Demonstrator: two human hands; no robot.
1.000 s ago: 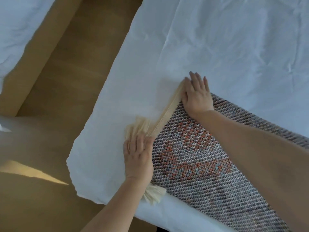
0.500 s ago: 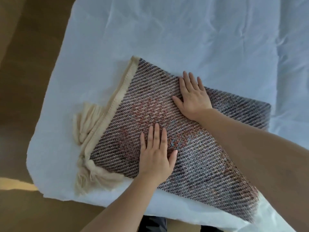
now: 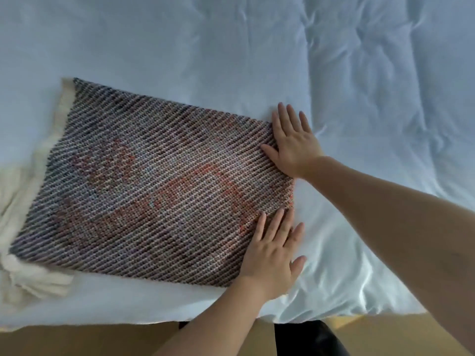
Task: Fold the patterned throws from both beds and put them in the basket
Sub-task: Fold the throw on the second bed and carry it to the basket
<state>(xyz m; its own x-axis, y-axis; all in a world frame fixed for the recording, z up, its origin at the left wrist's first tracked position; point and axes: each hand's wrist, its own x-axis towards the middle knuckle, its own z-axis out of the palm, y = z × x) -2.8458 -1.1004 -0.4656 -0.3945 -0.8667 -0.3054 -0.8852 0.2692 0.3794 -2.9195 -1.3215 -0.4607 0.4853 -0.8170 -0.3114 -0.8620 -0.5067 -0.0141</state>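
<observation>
Both hands flat on the folded throw!
The throw lies spread on the white sheet, with its cream fringe trailing off the left end. The right hand, fingers straight and close together, presses the throw's far right corner. The left hand, fingers straight and slightly fanned, presses the near right corner, its thumb off the throw's edge on the sheet.

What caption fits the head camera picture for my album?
Left hand and right hand press flat on the patterned throw on a white bed.
</observation>
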